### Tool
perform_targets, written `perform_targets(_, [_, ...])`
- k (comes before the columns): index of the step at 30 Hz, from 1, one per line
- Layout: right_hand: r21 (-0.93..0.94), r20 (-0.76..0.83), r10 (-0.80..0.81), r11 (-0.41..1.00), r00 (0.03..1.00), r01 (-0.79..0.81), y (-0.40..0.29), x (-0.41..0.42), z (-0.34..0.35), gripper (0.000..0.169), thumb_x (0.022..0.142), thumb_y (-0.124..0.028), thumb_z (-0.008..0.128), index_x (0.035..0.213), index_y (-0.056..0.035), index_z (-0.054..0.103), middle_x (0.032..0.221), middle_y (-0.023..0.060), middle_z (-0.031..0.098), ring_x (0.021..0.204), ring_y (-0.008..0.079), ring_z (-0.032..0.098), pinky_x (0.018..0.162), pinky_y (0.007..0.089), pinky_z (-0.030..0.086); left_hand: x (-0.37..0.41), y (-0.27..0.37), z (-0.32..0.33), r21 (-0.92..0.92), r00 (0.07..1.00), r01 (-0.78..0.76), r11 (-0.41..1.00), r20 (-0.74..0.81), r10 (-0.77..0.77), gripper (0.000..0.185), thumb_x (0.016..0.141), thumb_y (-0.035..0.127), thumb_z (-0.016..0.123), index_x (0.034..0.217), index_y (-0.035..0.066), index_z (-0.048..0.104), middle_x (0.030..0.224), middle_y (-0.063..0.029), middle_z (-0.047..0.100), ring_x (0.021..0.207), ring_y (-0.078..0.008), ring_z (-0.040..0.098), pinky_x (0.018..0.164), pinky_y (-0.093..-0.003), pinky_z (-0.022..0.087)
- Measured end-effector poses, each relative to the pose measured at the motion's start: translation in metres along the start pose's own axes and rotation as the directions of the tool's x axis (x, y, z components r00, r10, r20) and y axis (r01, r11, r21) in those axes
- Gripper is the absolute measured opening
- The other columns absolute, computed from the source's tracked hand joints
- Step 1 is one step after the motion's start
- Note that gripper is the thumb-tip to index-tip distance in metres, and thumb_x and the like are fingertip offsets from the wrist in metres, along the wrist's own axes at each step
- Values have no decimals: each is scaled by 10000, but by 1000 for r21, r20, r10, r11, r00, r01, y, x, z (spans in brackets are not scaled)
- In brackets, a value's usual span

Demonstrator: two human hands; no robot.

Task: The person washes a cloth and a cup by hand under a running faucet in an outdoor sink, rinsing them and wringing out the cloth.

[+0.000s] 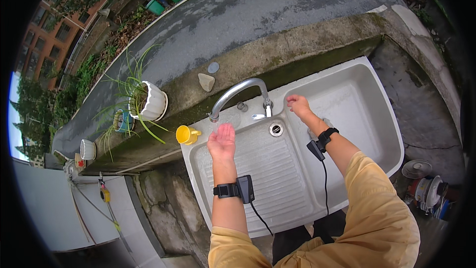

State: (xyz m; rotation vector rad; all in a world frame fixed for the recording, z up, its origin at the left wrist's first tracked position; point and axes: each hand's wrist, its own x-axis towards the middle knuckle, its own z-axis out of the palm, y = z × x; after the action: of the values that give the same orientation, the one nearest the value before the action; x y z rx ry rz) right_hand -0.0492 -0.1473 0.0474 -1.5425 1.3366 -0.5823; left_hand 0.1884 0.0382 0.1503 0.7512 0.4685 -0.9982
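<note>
My left hand is palm up with its fingers extended, just below the spout of a chrome gooseneck faucet. A faint trickle of water seems to run from the spout to the fingers. Over the near-left corner of the deep right basin, to the right of the faucet's lever, hangs my right hand, empty and with loosely bent fingers. Under both arms lies a light grey double sink with a ribbed drainboard and a round drain. A greyish object is partly hidden behind my right wrist.
A yellow mug stands on the sink's left corner. A small clear cup sits behind the drainboard. Along the concrete ledge are a stone, a grey disc and a white pot with a grassy plant. Cookware lies at right.
</note>
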Motion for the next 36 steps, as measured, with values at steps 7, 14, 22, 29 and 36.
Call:
perform_targets(7, [-715,99,-365,621,926,321,-20,-7,12,510,732,-12,528,1225,-142,526,1009,120,538,981,284,510,817,384,412,-19,-12,-5,62,998,35,997,-45,-32,440,937,189,299,1236,-123,384,1262,-261,461,1181,-376,468,1004,-456,406])
perform_targets(14, [-785,160,-306,536,938,309,-28,1,23,612,731,-53,559,1324,-142,435,1030,126,521,977,285,510,797,390,423,-25,-10,-12,88,998,46,995,-39,-43,414,927,176,322,1197,-122,420,1243,-261,477,1165,-371,486,989,-461,418])
perform_targets(22, [-900,302,-292,228,908,372,-26,6,19,625,794,-137,542,1385,-204,346,1034,93,524,950,247,522,769,364,442,-19,-12,-11,124,997,53,991,-63,-46,423,914,199,355,1196,-104,439,1238,-229,494,1152,-341,501,987,-450,417])
perform_targets(29, [-815,401,-312,307,861,491,-31,-8,14,615,825,-115,492,1396,-262,318,1009,101,554,980,250,541,778,361,455,-7,21,-23,-17,990,-69,997,-125,66,340,913,205,350,1057,-80,467,1216,-248,488,1146,-364,494,981,-469,418])
perform_targets(36, [-708,197,-292,618,936,342,-29,-4,-7,745,744,-25,540,1410,-241,287,994,166,577,872,325,591,715,426,501,-13,15,-23,47,994,-42,998,-103,46,322,914,203,354,1061,-68,448,1240,-256,465,1174,-369,468,979,-468,411])
